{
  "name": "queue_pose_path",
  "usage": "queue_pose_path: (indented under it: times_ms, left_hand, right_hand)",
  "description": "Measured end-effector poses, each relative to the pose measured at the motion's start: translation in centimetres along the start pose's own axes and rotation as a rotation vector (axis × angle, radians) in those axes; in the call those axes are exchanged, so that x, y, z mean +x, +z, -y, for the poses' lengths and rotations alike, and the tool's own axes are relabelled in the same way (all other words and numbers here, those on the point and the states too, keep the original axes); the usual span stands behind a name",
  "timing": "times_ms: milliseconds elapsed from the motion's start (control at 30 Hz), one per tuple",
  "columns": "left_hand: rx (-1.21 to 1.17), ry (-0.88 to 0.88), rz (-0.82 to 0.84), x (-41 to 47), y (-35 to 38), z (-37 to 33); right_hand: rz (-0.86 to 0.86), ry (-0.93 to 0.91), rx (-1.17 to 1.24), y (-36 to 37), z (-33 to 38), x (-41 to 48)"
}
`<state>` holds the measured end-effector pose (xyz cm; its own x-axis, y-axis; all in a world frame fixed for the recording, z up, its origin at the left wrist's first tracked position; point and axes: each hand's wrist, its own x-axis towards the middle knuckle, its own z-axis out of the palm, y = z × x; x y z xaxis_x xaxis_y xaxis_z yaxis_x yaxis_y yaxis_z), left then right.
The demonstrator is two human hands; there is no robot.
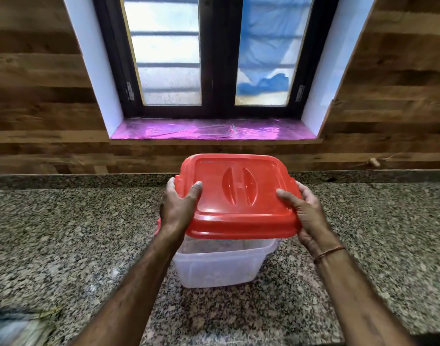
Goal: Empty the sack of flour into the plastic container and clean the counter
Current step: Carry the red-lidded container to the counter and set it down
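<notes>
The person holds the red lid (238, 196) in both hands, lifted and tilted above the clear tub (219, 265), which stands on the granite worktop (64, 233) below the window (214, 53); the left hand (179, 208) grips the lid's left edge, thumb on top, its fingers (171, 187) curled round the rim; the right hand (306, 216) clasps the right edge likewise, thumb on top; a thread band (328, 253) circles the right wrist; a blurred bundle (16, 323) lies at the worktop's near left corner.
</notes>
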<state>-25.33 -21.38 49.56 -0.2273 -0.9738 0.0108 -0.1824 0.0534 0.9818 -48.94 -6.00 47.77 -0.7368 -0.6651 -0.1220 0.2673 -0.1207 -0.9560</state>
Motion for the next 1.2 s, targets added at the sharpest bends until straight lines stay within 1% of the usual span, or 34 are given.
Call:
queue_pose_path:
  times_ms: [67,200,300,367,400,500,567,633,700,767,900,967,1133,1200]
  left_hand:
    - [0.020,0.006,0.067,-0.1,1.9,-0.9]
    - [0.088,0.047,0.205,-1.6,7.6,-1.4]
    - [0.254,0.097,0.271,-3.0,12.6,-0.6]
    - [0.393,0.098,0.326,-4.1,15.5,0.0]
    - [0.459,0.089,0.339,-4.6,17.4,0.4]
    - [0.643,0.066,0.326,-4.8,19.6,2.0]
    - [0.729,0.050,0.293,-4.9,20.5,2.5]
    - [0.784,0.069,0.244,-4.9,20.9,2.6]
    - [0.812,0.080,0.210,-4.9,21.1,2.7]
    - [0.841,0.071,0.196,-5.0,21.3,2.8]
    - [0.887,0.057,0.161,-5.1,21.5,2.9]
    - [0.890,0.053,0.150,-5.1,21.6,3.0]
    - [0.883,0.064,0.118,-5.2,21.9,3.3]
    - [0.879,0.063,0.109,-5.1,22.0,3.3]
  right_hand:
    - [-0.022,0.034,0.056,-2.6,1.0,0.9]
    - [-0.109,0.039,0.127,-9.2,2.8,2.9]
    - [-0.199,0.017,0.145,-15.0,3.1,4.7]
    - [-0.269,-0.003,0.138,-19.0,2.9,5.7]
    - [-0.309,-0.002,0.128,-21.4,2.8,6.3]
    - [-0.385,0.008,0.109,-26.0,1.2,7.3]
    - [-0.369,0.056,0.081,-28.4,-0.6,8.0]
    - [-0.357,0.087,0.016,-30.2,-3.7,9.6]
    - [-0.300,0.136,-0.053,-30.5,-6.5,10.6]
    - [-0.259,0.179,-0.162,-29.6,-8.2,11.0]
    - [-0.213,0.185,-0.367,-28.8,-11.7,11.3]
    - [-0.194,0.185,-0.484,-28.7,-12.6,11.1]
    - [-0.240,0.161,-0.825,-28.5,-13.4,10.6]
    - [-0.250,0.181,-0.935,-28.1,-13.2,10.5]
